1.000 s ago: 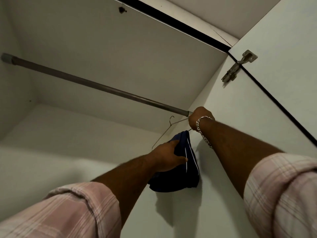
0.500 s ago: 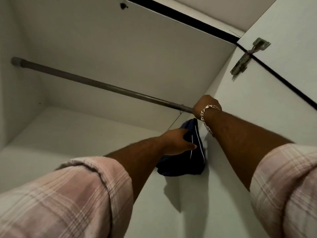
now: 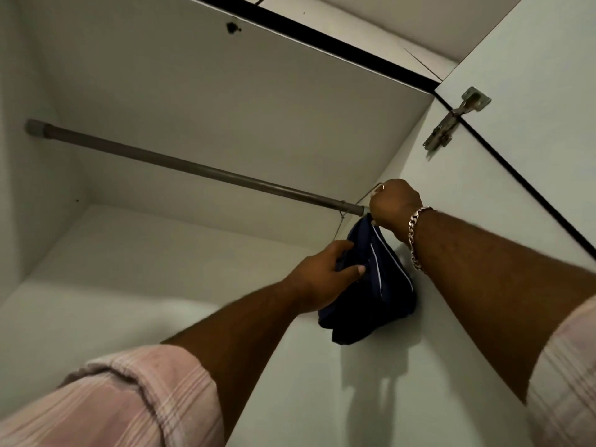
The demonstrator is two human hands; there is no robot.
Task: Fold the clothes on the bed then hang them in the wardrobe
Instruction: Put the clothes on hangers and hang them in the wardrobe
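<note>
While right hand [image 3: 395,203] grips thin wire hanger [image 3: 367,196] at grey metal rail [image 3: 193,167], left hand [image 3: 322,275] pinches folded navy garment [image 3: 371,285]; loosening either grip risks garment sliding off.

Dim white wardrobe interior [image 3: 200,101] w/ grey rail [image 3: 180,166], metal door hinge [image 3: 451,122] top right, black edge trim [image 3: 322,40].

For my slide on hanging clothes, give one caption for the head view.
Right hand hooks a wire hanger onto the wardrobe rail while left hand grips the navy garment.
</note>
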